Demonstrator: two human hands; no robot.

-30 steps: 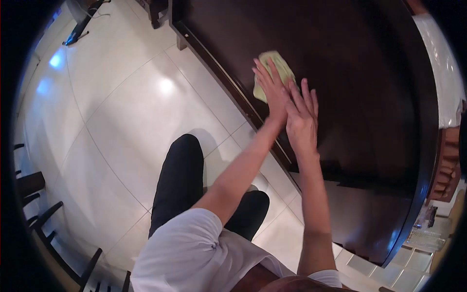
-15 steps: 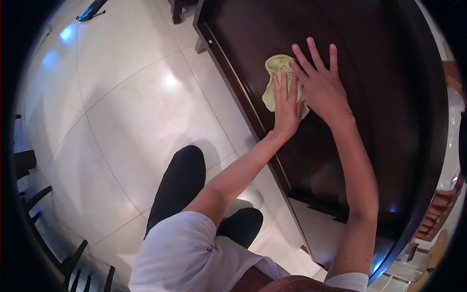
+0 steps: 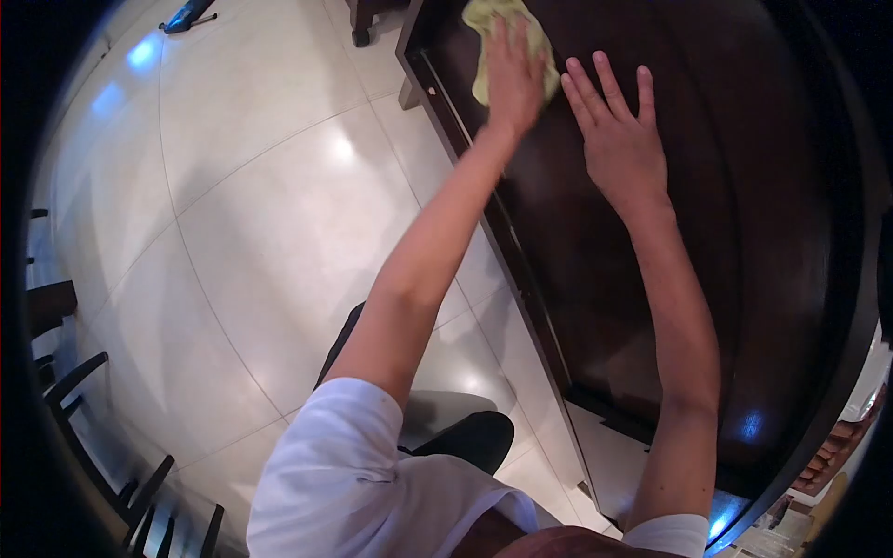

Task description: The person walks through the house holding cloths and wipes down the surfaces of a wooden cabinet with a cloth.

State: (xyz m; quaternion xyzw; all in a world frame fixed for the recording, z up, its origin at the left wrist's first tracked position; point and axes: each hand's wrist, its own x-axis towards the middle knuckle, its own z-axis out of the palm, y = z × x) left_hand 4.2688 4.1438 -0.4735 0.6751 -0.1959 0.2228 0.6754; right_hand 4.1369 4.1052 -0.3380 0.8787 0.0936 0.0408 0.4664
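Observation:
My left hand (image 3: 514, 82) is on a light green cloth (image 3: 482, 82), pressing it against a dark brown wooden surface (image 3: 595, 270) with a raised edge. Its fingers reach forward over the cloth, which spreads out around them near the far left end of the surface. To the right, my right hand (image 3: 625, 158) lies with its fingers spread and the palm turned down on the same wood. It is apart from the cloth and holds nothing.
Pale floor tiles (image 3: 279, 232) lie to the left of the wooden piece. Dark chair parts (image 3: 79, 381) stand at the lower left. A dark furniture leg (image 3: 361, 28) is at the top, and reddish-brown objects (image 3: 833, 456) show at the right edge.
My left hand has slid the cloth forward and left, toward the far end of the surface, away from my right hand. My right hand has stayed nearly in place.

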